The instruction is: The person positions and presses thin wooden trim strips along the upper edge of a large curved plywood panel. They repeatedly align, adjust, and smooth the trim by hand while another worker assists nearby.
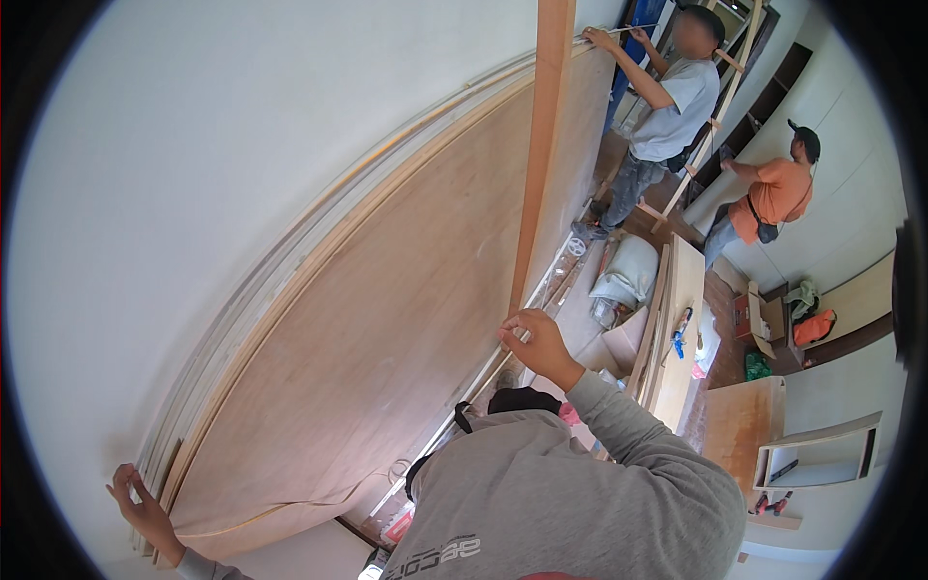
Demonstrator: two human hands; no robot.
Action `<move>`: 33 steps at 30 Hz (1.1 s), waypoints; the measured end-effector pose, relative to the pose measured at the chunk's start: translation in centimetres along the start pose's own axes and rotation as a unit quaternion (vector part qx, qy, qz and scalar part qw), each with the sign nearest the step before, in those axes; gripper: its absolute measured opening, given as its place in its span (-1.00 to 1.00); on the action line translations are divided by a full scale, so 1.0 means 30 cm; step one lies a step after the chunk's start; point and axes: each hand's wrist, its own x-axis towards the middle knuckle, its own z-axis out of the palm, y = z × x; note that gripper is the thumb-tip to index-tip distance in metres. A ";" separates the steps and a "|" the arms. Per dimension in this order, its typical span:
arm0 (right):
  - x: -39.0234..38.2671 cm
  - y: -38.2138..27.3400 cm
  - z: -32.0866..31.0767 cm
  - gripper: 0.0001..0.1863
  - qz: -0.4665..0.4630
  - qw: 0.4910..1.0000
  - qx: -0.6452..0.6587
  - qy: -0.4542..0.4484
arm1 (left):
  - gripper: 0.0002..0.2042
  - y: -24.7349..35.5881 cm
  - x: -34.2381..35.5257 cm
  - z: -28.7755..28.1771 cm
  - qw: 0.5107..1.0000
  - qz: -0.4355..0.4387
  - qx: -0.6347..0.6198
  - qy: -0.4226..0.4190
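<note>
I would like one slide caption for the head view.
Left hand at one end of stacked plywood panels against the wall, right hand at a long wooden strip.

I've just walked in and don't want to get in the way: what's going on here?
The person's left hand is at the near end of large boards leaning against the wall. Their right hand is at one end of a long wooden strip; the grip is unclear. A co-worker in a pale T-shirt touches the boards' far end; another in orange stands beyond.
</note>
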 end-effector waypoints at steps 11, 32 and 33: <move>-0.011 -0.001 -0.005 -0.85 -0.001 1.000 0.022 0.008 | -0.89 0.012 0.002 -0.037 1.000 -0.008 -0.020 -0.009; -0.040 0.023 -0.012 -0.83 0.021 1.000 0.009 0.015 | -0.89 0.032 0.016 -0.020 0.999 -0.012 -0.041 -0.031; -0.041 0.020 -0.015 -0.83 0.027 0.999 0.014 0.015 | -0.89 0.035 0.019 -0.024 0.999 -0.012 -0.041 -0.031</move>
